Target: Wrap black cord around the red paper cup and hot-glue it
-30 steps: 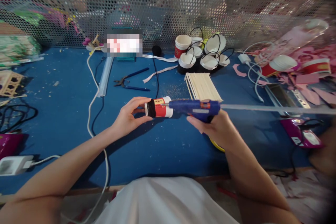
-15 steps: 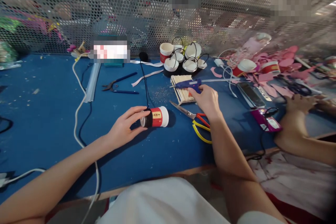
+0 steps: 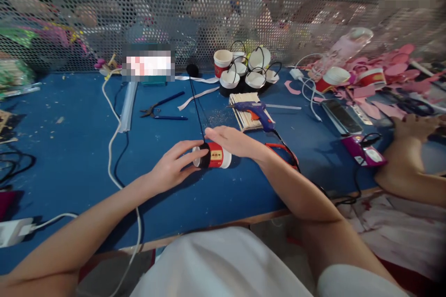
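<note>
A red-and-white paper cup (image 3: pixel 216 157) lies on its side on the blue table, black yarn wound round its lower part. My left hand (image 3: pixel 179 161) is closed round the wound end. My right hand (image 3: pixel 232 140) lies over the cup's upper side, fingers stretched out towards the yarn strand; its fingertips are partly hidden. The strand runs taut to a black yarn ball (image 3: pixel 192 71). Beyond my right hand, a blue glue gun (image 3: pixel 256 110) rests on a bundle of wooden sticks (image 3: pixel 245 98). Scissors with a red handle (image 3: pixel 285 152) are mostly hidden under my right forearm.
Blue-handled pliers (image 3: pixel 163 111) and clear glue sticks (image 3: pixel 127 111) lie to the left. Several cups with black loops (image 3: pixel 256 79) stand at the back. At right are a phone (image 3: pixel 341 117), pink scraps (image 3: pixel 365 93) and a co-worker's arm (image 3: pixel 404 158). A white cable (image 3: pixel 110 158) crosses the left side.
My right hand has let go of the glue gun, now on the sticks, and moved left and down onto the cup. My left hand still holds the cup.
</note>
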Motion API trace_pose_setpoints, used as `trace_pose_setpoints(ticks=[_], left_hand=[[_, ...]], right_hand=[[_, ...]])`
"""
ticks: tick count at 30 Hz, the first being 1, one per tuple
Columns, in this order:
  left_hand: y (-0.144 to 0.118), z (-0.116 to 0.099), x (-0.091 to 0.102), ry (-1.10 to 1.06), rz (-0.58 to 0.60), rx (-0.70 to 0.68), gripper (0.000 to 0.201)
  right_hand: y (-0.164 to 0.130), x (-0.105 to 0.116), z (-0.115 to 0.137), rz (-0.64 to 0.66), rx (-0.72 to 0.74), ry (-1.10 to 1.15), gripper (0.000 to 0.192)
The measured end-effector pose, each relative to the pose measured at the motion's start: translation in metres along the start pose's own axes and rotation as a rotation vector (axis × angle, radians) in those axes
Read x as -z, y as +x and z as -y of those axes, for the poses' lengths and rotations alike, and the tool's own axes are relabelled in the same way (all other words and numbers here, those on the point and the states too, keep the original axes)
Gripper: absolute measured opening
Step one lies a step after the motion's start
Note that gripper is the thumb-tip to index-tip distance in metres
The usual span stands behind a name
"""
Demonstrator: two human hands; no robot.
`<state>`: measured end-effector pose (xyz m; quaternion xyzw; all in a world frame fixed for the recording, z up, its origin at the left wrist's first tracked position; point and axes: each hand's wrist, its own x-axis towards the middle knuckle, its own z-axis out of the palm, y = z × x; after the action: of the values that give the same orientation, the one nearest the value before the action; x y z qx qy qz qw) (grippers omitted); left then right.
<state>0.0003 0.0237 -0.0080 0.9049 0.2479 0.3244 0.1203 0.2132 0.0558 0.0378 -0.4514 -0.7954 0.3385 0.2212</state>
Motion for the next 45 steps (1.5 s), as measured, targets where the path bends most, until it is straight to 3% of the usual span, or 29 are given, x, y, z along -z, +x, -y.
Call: trace_pose_setpoints(ticks=[3,7,13,17,22,27,34,45], left_hand=[[0.000,0.002,-0.001,0.000,0.011,-0.052,0.040],[0.000,0.003,0.000,-0.048,0.036,-0.019,0.043],[0.003,0.004,0.000,-0.257,0.003,0.228,0.057],[0.002,0.004,-0.002,-0.416,0.000,0.317,0.052],[0.001,0.002,-0.001,-0.479,0.079,0.402,0.051],[0.003,0.000,0.001,-0.455,0.086,0.303,0.052],[0.004,0.003,0.003,-0.213,0.085,0.141,0.045],[0.002,0.003,0.003,-0.109,0.121,0.135,0.040]], right_hand=[[0.010,-0.004,-0.001,0.174,0.009,0.125,0.039],[0.009,-0.002,-0.008,-0.016,-0.009,0.261,0.030],[0.004,0.002,-0.012,-0.232,-0.048,0.254,0.034],[0.005,0.002,-0.011,-0.316,-0.006,0.206,0.034],[0.006,0.001,-0.010,-0.383,0.007,0.151,0.034],[0.006,-0.002,-0.009,-0.351,-0.016,0.135,0.032],[0.008,-0.013,-0.011,-0.302,-0.033,0.097,0.034],[0.007,-0.021,-0.007,-0.370,-0.017,0.017,0.034]])
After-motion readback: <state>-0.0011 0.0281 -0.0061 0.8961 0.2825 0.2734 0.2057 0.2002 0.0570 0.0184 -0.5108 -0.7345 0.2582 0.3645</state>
